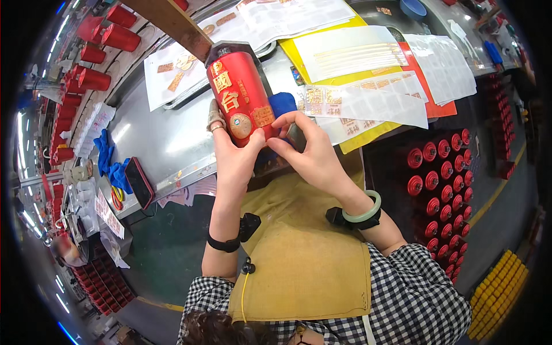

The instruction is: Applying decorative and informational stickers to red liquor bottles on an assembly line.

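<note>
A glossy red bottle (237,86) with gold characters lies tilted over the bench edge, its dark neck pointing away from me. My left hand (237,152) holds its lower left side, the thumb across the base end; one finger wears a pale cover. My right hand (313,152) is curled at the lower right corner, thumb and index finger bent together against the bottle beside a square gold decal (264,116). A round gold decal (240,125) sits near my left thumb. Whether a small piece is between the right fingertips is hidden. A blue cloth (282,103) lies behind the bottle.
Decal sheets (368,95) and yellow backing (368,138) cover the metal bench at right. At left lie a phone (139,183), blue gloves (104,152) and yellow-handled scissors (117,198). A wooden beam (172,26) slants above the bottle. Rows of red bottles (445,190) stand at lower right.
</note>
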Motion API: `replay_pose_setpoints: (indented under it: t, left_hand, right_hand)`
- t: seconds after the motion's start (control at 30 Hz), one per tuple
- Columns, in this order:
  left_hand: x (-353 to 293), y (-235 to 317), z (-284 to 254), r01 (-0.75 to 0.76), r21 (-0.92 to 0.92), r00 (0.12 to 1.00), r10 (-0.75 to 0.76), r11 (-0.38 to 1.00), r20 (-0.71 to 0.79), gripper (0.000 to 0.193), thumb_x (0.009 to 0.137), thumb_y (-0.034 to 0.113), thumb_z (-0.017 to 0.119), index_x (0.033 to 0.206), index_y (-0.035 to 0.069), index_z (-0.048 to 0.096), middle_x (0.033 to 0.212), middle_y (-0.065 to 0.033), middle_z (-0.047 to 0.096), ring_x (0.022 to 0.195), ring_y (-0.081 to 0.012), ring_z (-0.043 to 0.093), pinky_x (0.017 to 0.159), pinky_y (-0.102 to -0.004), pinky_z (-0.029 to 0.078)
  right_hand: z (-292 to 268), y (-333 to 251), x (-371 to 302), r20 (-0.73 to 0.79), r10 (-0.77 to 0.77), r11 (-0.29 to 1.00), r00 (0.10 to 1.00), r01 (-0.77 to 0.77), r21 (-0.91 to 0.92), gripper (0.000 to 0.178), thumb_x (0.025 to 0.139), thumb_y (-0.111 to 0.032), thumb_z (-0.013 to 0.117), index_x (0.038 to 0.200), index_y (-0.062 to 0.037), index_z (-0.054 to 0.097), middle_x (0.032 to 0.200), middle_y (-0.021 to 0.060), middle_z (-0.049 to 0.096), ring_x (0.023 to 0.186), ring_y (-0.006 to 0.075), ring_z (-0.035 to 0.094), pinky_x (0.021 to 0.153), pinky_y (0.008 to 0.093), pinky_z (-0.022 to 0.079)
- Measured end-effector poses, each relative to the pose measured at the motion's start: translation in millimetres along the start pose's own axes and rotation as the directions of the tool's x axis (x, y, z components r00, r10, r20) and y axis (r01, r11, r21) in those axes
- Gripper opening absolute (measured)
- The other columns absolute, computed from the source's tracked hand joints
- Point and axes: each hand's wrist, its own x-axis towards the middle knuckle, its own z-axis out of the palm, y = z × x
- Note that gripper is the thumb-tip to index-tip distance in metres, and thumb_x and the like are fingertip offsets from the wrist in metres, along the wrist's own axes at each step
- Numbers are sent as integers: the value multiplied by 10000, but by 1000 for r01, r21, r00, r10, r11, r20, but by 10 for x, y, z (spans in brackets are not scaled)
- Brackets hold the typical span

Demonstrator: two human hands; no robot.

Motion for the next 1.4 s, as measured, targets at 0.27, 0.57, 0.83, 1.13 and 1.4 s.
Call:
replay_pose_setpoints:
  t: [0.27, 0.57, 0.83, 1.13, 1.4]
  left_hand:
    - [-160, -240, -79, -303, 55, 942, 307, 952, -136, 722, 916, 37, 707, 1544, -57, 364, 1531, -199, 463, 1385, -293, 512, 1155, -417, 427]
    - [-381, -268, -100, -511, 814, 737, 628, 276, 249, 667, 763, 49, 859, 1396, 130, 665, 1539, -234, 481, 1381, -434, 518, 1116, -507, 458]
    - [-412, -310, -5, -453, 876, 740, 618, 166, 266, 651, 765, 66, 852, 1382, 190, 685, 1559, -284, 422, 1370, -487, 505, 1091, -526, 491]
    - [-468, -248, 18, -509, 811, 754, 603, 288, 260, 653, 797, 38, 812, 1415, 193, 669, 1586, -283, 396, 1425, -485, 428, 1160, -548, 387]
    - [-626, -497, -102, -432, 778, 774, 630, 456, 61, 708, 822, 43, 781, 1493, 22, 555, 1558, -278, 468, 1411, -453, 469, 1126, -526, 409]
  right_hand:
    - [-128, 17, 112, -104, -60, 997, 993, 55, -49, 299, 930, -168, 773, 1149, -10, 642, 966, 93, 655, 861, 187, 606, 820, 334, 508]
    - [-94, 99, 123, -86, -34, 999, 996, 31, -32, 296, 943, -196, 776, 1150, -21, 655, 891, 60, 624, 831, 156, 584, 788, 317, 500]
    - [-117, 73, 93, -141, -42, 994, 989, 27, -106, 414, 981, -231, 752, 1291, -8, 592, 1125, 93, 615, 989, 158, 581, 897, 309, 489]
    - [-182, 21, 27, -217, -79, 984, 973, 111, 137, 273, 1036, -78, 609, 1294, 7, 586, 1176, 84, 646, 1005, 122, 595, 892, 279, 497]
    - [136, -111, -257, -134, -50, 995, 990, 38, -91, 229, 949, -50, 701, 1161, 10, 641, 960, 120, 664, 742, 177, 603, 674, 312, 492]
